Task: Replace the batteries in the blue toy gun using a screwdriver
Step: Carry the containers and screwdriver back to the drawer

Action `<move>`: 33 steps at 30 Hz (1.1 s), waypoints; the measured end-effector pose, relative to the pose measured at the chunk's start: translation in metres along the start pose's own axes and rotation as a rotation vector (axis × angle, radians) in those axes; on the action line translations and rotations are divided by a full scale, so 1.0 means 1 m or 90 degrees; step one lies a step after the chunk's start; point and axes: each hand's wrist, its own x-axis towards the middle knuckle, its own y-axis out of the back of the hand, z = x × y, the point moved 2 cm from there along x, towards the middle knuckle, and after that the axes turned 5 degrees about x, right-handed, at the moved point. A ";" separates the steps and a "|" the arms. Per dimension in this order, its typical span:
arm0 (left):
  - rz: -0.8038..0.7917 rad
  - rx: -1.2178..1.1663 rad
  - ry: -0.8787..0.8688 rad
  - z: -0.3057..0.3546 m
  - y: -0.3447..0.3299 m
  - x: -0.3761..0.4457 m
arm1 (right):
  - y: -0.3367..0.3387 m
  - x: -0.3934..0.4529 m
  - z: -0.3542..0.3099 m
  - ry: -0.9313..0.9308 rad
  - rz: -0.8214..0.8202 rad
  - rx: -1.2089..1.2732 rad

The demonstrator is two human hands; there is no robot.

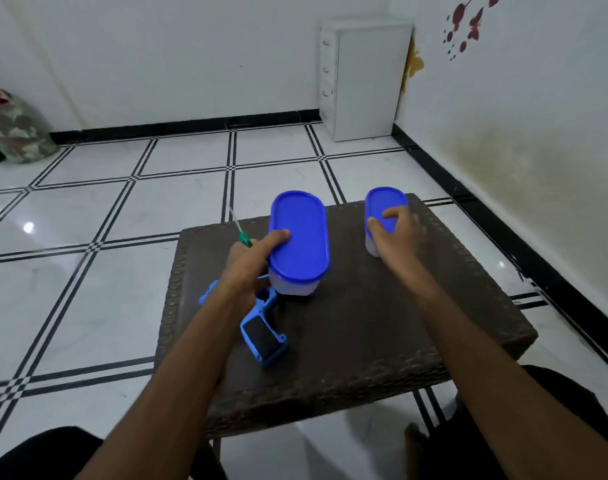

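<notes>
The blue toy gun (261,332) lies on the dark wicker table (382,327), its open grip compartment facing up, partly under my left forearm. My left hand (252,259) holds the green-handled screwdriver (243,237), shaft pointing away, and its thumb rests on the lid of the large blue-lidded container (299,237). My right hand (397,233) grips the small blue-lidded container (385,206) at the table's far right, fingers on the lid. Batteries are not visible.
The low table stands on a white tiled floor with black lines. A white drawer unit (364,77) sits in the far corner and a patterned bag (15,129) at the far left. My knees are at the frame's bottom corners.
</notes>
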 end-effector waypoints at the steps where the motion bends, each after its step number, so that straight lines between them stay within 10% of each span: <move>1: 0.011 -0.006 0.000 0.002 0.006 0.006 | -0.004 0.010 0.003 -0.002 0.031 -0.054; 19: -0.090 -0.066 0.104 0.040 -0.030 0.144 | -0.018 0.121 0.057 -0.357 -0.102 0.134; 33: -0.148 -0.059 0.217 0.245 0.092 0.018 | 0.070 0.019 -0.212 -0.423 -0.060 0.286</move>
